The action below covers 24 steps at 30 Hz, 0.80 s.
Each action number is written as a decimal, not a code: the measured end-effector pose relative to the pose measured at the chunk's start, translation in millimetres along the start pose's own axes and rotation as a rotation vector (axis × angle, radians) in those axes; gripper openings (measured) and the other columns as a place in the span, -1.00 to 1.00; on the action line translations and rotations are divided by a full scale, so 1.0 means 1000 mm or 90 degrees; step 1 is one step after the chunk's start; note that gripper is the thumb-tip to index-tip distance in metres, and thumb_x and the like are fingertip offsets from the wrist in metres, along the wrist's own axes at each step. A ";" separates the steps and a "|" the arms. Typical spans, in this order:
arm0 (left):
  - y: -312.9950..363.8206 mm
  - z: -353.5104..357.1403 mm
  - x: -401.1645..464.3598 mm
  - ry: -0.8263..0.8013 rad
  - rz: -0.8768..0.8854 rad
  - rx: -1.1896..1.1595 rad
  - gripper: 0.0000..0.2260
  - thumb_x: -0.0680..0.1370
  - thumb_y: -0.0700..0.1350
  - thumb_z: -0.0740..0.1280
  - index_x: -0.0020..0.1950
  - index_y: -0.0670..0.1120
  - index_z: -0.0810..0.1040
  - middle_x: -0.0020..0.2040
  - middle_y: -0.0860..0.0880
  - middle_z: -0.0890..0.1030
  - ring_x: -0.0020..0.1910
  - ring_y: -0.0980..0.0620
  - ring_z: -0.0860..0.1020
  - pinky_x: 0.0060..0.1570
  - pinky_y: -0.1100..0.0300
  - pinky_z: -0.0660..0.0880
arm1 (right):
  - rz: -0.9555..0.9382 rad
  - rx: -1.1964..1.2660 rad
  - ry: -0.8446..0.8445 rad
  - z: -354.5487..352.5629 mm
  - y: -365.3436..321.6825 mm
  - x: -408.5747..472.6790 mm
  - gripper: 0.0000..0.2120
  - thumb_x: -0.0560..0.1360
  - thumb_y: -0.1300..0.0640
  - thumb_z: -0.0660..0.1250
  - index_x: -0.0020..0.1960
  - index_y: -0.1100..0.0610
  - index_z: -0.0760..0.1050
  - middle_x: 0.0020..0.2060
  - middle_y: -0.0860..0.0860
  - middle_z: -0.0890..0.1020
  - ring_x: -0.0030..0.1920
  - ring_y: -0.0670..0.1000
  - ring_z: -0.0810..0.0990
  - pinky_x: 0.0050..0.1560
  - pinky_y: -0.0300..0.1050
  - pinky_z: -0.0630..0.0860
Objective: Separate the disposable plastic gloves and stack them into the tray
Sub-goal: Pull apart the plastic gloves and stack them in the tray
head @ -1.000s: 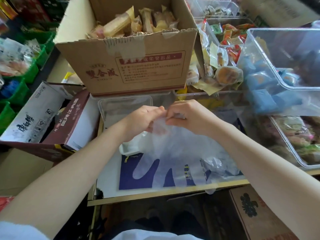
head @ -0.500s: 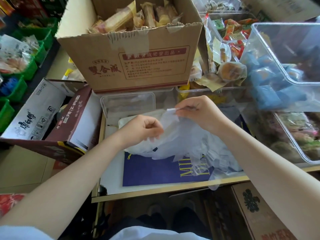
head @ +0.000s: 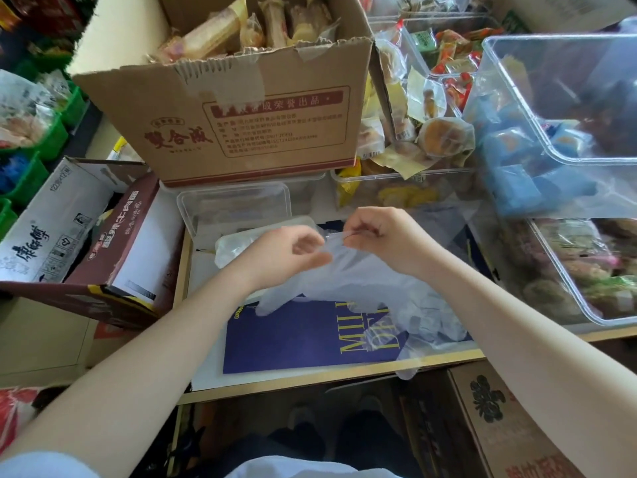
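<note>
The cuff edge of a thin, clear disposable glove (head: 341, 281) is pinched between the thumb and fingers of the right hand (head: 382, 236), while the same film is gripped just beside it by the curled fingers of the left hand (head: 286, 253). The two hands are held close together above the desk (head: 310, 382), and the glove is draped down from them onto a dark blue booklet (head: 293, 339). A crumpled heap of further gloves (head: 431, 322) is seen to the right of the booklet, near the desk edge. The clear plastic tray (head: 234, 205) is placed just beyond the left hand, in front of a cardboard carton (head: 241, 125) of wrapped snacks; gloves already laid in it are faintly visible. The step in hand is judged to be peeling one glove free. It is best done by sliding the layers apart at the cuff, since clinging film is easily lifted in pairs, and the glove should be flattened before stacking.
</note>
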<state>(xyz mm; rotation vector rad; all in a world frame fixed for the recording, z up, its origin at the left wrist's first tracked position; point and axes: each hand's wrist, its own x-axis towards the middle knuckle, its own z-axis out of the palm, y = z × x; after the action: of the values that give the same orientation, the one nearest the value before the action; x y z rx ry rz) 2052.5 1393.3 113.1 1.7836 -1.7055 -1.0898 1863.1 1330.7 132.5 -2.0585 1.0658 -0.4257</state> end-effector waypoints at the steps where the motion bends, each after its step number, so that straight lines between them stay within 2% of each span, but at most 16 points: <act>1: 0.011 0.005 0.004 0.023 0.034 -0.021 -0.87 0.50 0.07 0.35 -0.11 0.03 0.56 -0.22 0.15 0.57 -0.23 0.25 0.50 -0.21 0.40 0.37 | -0.006 -0.001 0.000 -0.001 0.002 0.000 -0.87 0.46 0.24 0.38 -0.21 0.07 0.49 -0.38 -0.15 0.49 -0.39 -0.22 0.41 -0.36 -0.40 0.32; 4: 0.026 0.021 0.015 0.094 0.070 -0.066 -0.77 0.57 -0.11 0.29 -0.29 0.00 0.55 -0.36 0.06 0.56 -0.36 0.15 0.46 -0.21 0.23 0.40 | 0.015 0.011 0.019 -0.011 0.012 -0.001 -0.92 0.44 0.17 0.42 -0.20 0.09 0.53 -0.41 -0.10 0.49 -0.41 -0.16 0.38 -0.40 -0.32 0.27; 6: 0.026 0.028 0.020 0.143 0.030 -0.106 -0.78 0.58 -0.14 0.27 -0.25 0.00 0.56 -0.37 0.06 0.57 -0.38 0.13 0.48 -0.24 0.20 0.42 | 0.058 0.013 -0.012 -0.022 0.030 -0.004 -0.87 0.38 0.10 0.48 -0.28 0.10 0.57 -0.44 -0.05 0.50 -0.46 -0.16 0.34 -0.42 -0.29 0.25; 8: 0.025 0.032 0.025 0.199 -0.006 -0.096 -0.82 0.59 -0.12 0.25 -0.18 -0.01 0.58 -0.34 0.02 0.57 -0.36 0.10 0.48 -0.27 0.21 0.39 | 0.125 0.078 -0.089 -0.031 0.050 -0.011 -0.84 0.32 0.05 0.53 -0.35 0.08 0.61 -0.40 0.08 0.60 -0.40 -0.15 0.43 -0.31 -0.25 0.33; 11: 0.023 0.037 0.035 0.272 -0.049 -0.071 -0.82 0.61 -0.10 0.22 -0.16 -0.01 0.55 -0.32 -0.05 0.53 -0.34 0.03 0.44 -0.32 0.21 0.34 | 0.181 0.274 -0.179 -0.033 0.079 -0.025 -0.93 0.37 0.24 0.48 -0.26 0.17 0.60 -0.29 0.09 0.66 -0.24 -0.05 0.57 -0.10 -0.18 0.45; 14: 0.012 0.043 0.046 0.346 -0.127 -0.118 -0.79 0.61 -0.10 0.18 -0.18 -0.06 0.50 -0.41 0.01 0.41 -0.40 0.05 0.35 -0.35 0.17 0.29 | 0.242 0.336 -0.253 -0.023 0.114 -0.034 -0.89 0.44 0.35 0.38 -0.23 0.21 0.50 -0.34 0.06 0.61 -0.30 -0.01 0.61 -0.14 -0.19 0.53; 15: 0.008 0.045 0.048 0.354 -0.152 -0.122 -0.79 0.61 -0.10 0.19 -0.18 -0.11 0.50 -0.40 0.01 0.41 -0.39 0.05 0.35 -0.31 0.15 0.29 | 0.265 0.280 -0.256 -0.018 0.131 -0.034 -0.90 0.45 0.33 0.38 -0.20 0.21 0.50 -0.33 0.06 0.61 -0.28 0.02 0.61 -0.15 -0.15 0.53; 17: 0.001 0.050 0.052 0.324 -0.189 -0.118 -0.79 0.60 -0.11 0.20 -0.15 -0.18 0.52 -0.36 0.01 0.45 -0.35 0.05 0.38 -0.24 0.14 0.31 | 0.305 0.049 -0.170 -0.010 0.168 -0.028 -0.93 0.47 0.24 0.36 -0.05 0.18 0.53 -0.11 0.09 0.61 -0.08 0.09 0.59 -0.05 -0.09 0.45; 19: -0.003 0.059 0.052 0.265 -0.209 -0.112 -0.84 0.60 -0.09 0.22 -0.10 -0.11 0.54 -0.29 0.08 0.51 -0.31 0.12 0.44 -0.20 0.19 0.36 | 0.328 -0.149 -0.048 -0.010 0.202 -0.020 -0.73 0.52 0.18 0.30 0.20 0.22 0.47 0.17 0.17 0.49 0.14 0.18 0.49 0.08 -0.06 0.38; 22: -0.003 0.072 0.051 0.187 -0.203 -0.072 -0.90 0.59 -0.11 0.24 -0.07 0.01 0.55 -0.31 0.16 0.52 -0.40 0.30 0.45 -0.31 0.41 0.34 | 0.339 -0.299 0.027 -0.017 0.228 -0.009 -0.61 0.55 0.14 0.23 0.32 0.29 0.31 0.31 0.28 0.35 0.26 0.31 0.34 0.20 0.13 0.35; 24: -0.004 0.080 0.050 0.122 -0.192 -0.048 -0.87 0.58 -0.13 0.25 -0.12 -0.01 0.55 -0.29 0.05 0.57 -0.37 0.27 0.44 -0.30 0.43 0.34 | 0.378 -0.331 0.018 -0.019 0.234 -0.001 -0.54 0.58 0.11 0.20 0.39 0.28 0.21 0.38 0.28 0.26 0.34 0.32 0.25 0.25 0.20 0.31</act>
<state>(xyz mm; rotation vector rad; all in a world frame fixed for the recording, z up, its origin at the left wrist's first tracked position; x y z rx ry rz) 1989.3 1361.2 50.7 2.0690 -1.2975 -1.0461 1723.6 1238.8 -32.3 -2.0188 1.8727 0.1429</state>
